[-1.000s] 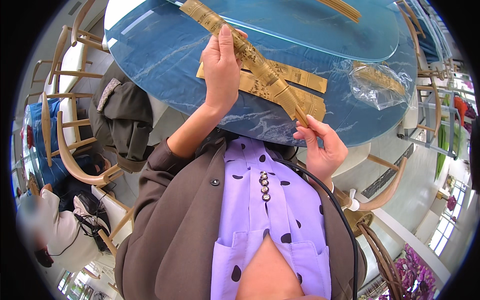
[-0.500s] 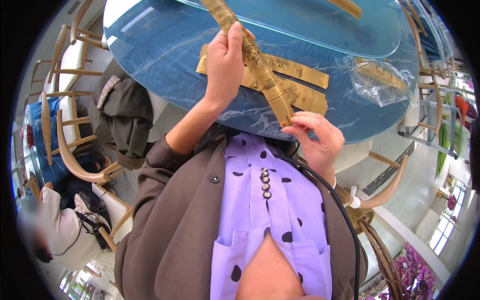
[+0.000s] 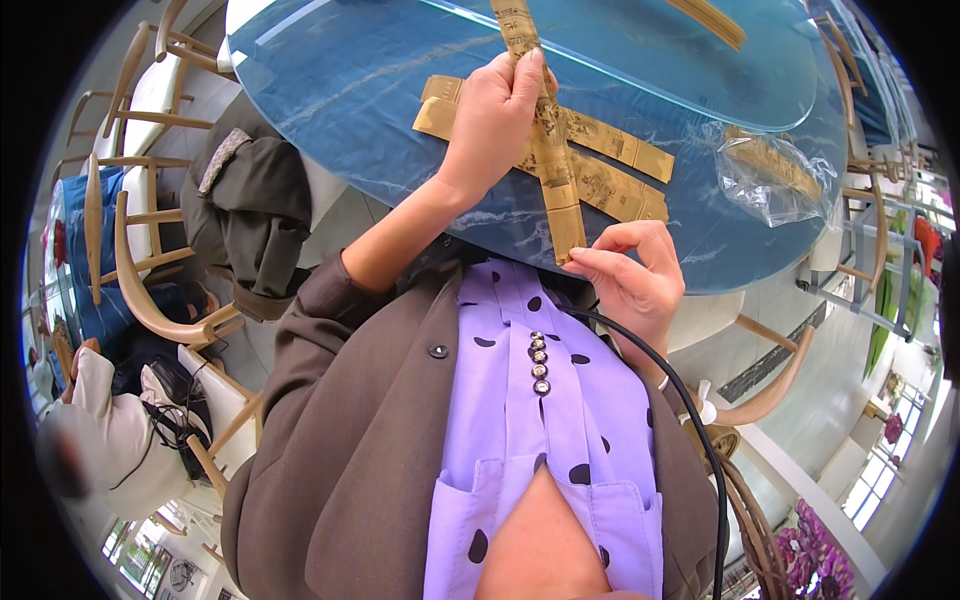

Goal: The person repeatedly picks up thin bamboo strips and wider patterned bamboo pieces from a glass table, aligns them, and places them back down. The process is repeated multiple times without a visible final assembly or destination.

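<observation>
A long, narrow tan cardboard strip [image 3: 557, 185] with dark printing runs from the top edge down to the table's near edge. My left hand [image 3: 495, 125] is closed around its upper middle, thumb lying on top. At the lower end, my right hand [image 3: 637, 272] pinches a corner between thumb and finger. Beneath the strip, two similar flat tan strips, an upper one [image 3: 622, 146] and a lower one [image 3: 620, 190], lie crosswise on the blue table [image 3: 350, 120]. Their middles are partly hidden by my left hand and the held strip.
To the right lies a clear plastic bag [image 3: 775, 185] with tan strips inside. More strips [image 3: 712, 22] rest on the raised glass turntable [image 3: 690, 75]. A dark coat [image 3: 250, 210] hangs over a chair at left. A black cable [image 3: 690, 395] runs down my front.
The held strip has swung nearer to upright in view, its upper part shifting right along with my left hand. My right hand keeps its pinch at the lower end.
</observation>
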The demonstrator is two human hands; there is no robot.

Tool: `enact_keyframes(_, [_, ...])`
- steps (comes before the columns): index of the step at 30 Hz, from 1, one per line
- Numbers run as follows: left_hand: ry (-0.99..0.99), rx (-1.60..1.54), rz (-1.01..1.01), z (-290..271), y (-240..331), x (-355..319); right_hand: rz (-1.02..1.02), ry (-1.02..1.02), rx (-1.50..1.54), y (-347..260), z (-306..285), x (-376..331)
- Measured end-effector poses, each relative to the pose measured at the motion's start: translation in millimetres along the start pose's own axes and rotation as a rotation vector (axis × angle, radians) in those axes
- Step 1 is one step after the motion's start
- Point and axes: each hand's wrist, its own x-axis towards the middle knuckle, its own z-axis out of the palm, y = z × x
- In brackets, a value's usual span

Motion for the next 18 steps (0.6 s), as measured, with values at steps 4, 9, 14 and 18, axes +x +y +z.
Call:
enact_keyframes(4, [-0.024,0.016,0.022,1.3,1.0,-1.0,-0.114,0.042,-0.037,1.6,6.5,-1.6])
enact_keyframes(9, [-0.011,0.029,0.046,1.5,2.2,2.2,-0.082,0.043,-0.102,-0.4,11.0,-1.1])
enact_keyframes(14, [-0.007,-0.105,-0.037,-2.8,-3.9,8.3,-0.037,0.061,-0.008,-0.9,8.0,5.2])
enact_keyframes(18, [0.019,-0.127,-0.017,-1.0,-7.3,10.1,-0.023,0.047,0.026,0.0,7.5,4.2])
